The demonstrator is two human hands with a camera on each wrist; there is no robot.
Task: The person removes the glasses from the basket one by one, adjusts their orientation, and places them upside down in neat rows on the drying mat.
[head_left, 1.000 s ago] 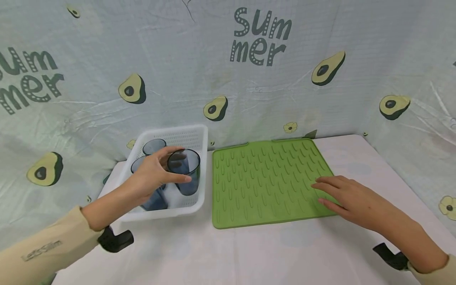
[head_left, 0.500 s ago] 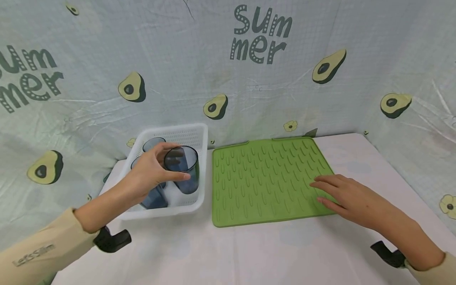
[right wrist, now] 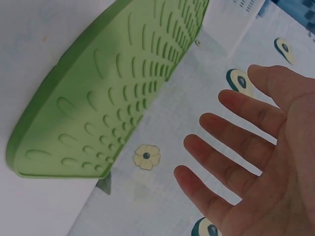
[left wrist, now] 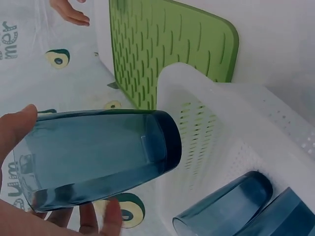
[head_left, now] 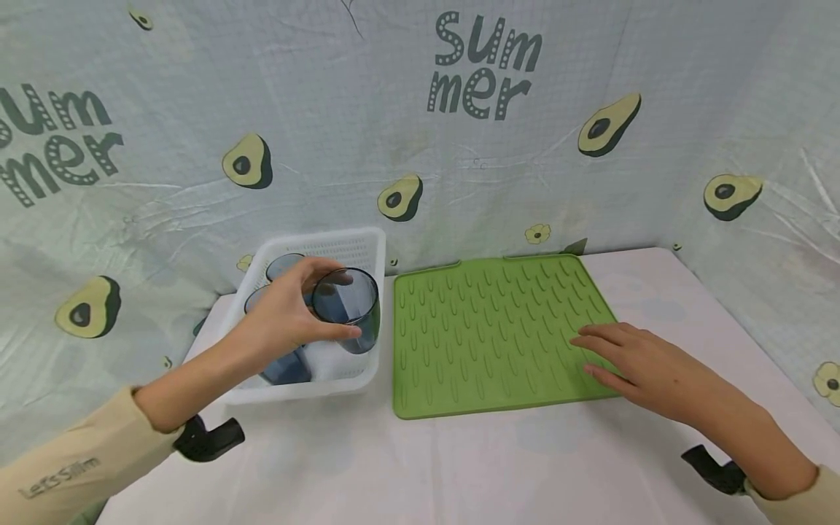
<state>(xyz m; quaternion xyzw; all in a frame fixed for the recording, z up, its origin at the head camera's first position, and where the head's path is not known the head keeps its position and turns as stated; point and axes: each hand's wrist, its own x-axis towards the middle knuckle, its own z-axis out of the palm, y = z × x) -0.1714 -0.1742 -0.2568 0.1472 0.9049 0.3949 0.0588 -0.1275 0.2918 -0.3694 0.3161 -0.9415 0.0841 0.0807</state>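
Observation:
My left hand (head_left: 289,310) grips a blue-tinted drinking glass (left wrist: 98,157) near its rim, thumb on one side and fingers on the other. In the head view the glass overlaps the right side of a white plastic basket (head_left: 328,390); in the left wrist view its base shows above the basket's wall. More blue glasses (left wrist: 229,206) lie or stand inside the basket, partly hidden by my hand. My right hand (head_left: 646,372) holds nothing, its fingers spread and relaxed over the right edge of a green ribbed drying mat (head_left: 492,343).
The mat lies flat on the white tablecloth (head_left: 459,467), just right of the basket. Behind both rises a pale cloth backdrop (head_left: 328,109) printed with avocados and lettering. A black wrist mount (head_left: 208,439) sticks out below my left sleeve.
The left hand and its glass shifted slightly left, then moved right and a little up toward the basket's right wall. My right hand stays nearly still.

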